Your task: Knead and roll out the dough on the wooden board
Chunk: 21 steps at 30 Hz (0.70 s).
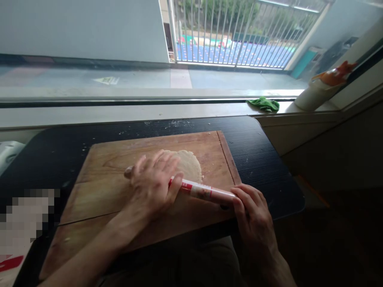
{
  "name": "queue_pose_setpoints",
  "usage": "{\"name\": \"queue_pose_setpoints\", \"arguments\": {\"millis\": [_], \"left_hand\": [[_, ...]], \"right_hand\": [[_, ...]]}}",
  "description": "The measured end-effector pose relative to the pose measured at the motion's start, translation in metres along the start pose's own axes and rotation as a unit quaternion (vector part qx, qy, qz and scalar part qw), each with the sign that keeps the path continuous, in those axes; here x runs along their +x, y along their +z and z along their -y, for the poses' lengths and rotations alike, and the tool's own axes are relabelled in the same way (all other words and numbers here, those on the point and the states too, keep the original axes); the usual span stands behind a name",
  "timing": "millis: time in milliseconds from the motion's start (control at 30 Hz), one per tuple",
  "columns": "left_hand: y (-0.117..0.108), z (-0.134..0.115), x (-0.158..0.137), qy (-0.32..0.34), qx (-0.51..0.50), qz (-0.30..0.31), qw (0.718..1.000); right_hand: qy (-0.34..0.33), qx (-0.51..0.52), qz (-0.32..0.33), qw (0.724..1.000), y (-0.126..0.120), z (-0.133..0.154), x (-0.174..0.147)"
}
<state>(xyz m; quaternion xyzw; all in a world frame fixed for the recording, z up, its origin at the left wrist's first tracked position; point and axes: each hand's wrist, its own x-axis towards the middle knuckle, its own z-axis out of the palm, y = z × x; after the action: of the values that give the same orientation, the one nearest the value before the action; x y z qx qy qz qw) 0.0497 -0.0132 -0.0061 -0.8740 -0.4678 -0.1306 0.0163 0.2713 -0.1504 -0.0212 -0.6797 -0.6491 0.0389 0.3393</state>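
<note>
A rolling pin (pixel 203 191) with a red-and-white printed wrapper lies at a slant across the wooden board (pixel 191 219). My left hand (pixel 152 177), slightly blurred, rests over the pin's left part with fingers reaching forward and the thumb on the near side. The pin's left tip shows beyond that hand. My right hand (pixel 253 211) has its fingers curled around the right end, by the board's edge. A flattened round of pale dough (pixel 190 164) lies on the board just past the pin, partly hidden by my left hand.
The board sits on a dark table (pixel 254 159) dusted with white specks. On the windowsill (pixel 203 111) are a green cloth (pixel 265 104) and a pale container (pixel 317 93) with something orange on top. A white object (pixel 10 151) stands at the left edge. A pixelated patch covers the lower left.
</note>
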Motion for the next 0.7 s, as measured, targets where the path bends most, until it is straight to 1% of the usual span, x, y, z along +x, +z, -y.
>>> {"name": "queue_pose_setpoints", "arguments": {"millis": [100, 200, 267, 333, 433, 500, 600, 700], "left_hand": [[-0.007, 0.005, -0.042, 0.031, -0.022, -0.041, 0.998], [-0.012, 0.014, -0.065, 0.034, -0.039, -0.044, 0.998], [-0.015, 0.023, -0.069, 0.022, -0.044, -0.044, 0.998], [-0.016, 0.034, -0.065, 0.016, -0.047, -0.046, 0.998], [-0.014, 0.047, -0.051, -0.004, -0.046, -0.055, 0.997], [-0.012, 0.051, -0.045, -0.027, -0.040, -0.076, 0.996], [-0.009, 0.049, -0.049, -0.050, -0.044, -0.121, 0.990], [-0.008, 0.044, -0.064, -0.060, -0.070, -0.144, 0.985]], "right_hand": [[-0.018, -0.012, 0.014, 1.000, 0.003, 0.002, -0.003], [-0.036, -0.054, 0.015, 0.998, 0.003, 0.001, 0.007], [-0.050, -0.082, 0.015, 0.995, 0.004, 0.004, 0.023], [-0.065, -0.096, 0.020, 0.993, 0.009, 0.011, 0.043], [-0.078, -0.084, 0.046, 0.992, 0.026, 0.032, 0.076], [-0.069, -0.074, 0.065, 0.993, 0.039, 0.047, 0.092], [-0.044, -0.070, 0.074, 0.994, 0.051, 0.062, 0.097], [-0.043, -0.057, 0.074, 0.995, 0.048, 0.064, 0.083]]}}
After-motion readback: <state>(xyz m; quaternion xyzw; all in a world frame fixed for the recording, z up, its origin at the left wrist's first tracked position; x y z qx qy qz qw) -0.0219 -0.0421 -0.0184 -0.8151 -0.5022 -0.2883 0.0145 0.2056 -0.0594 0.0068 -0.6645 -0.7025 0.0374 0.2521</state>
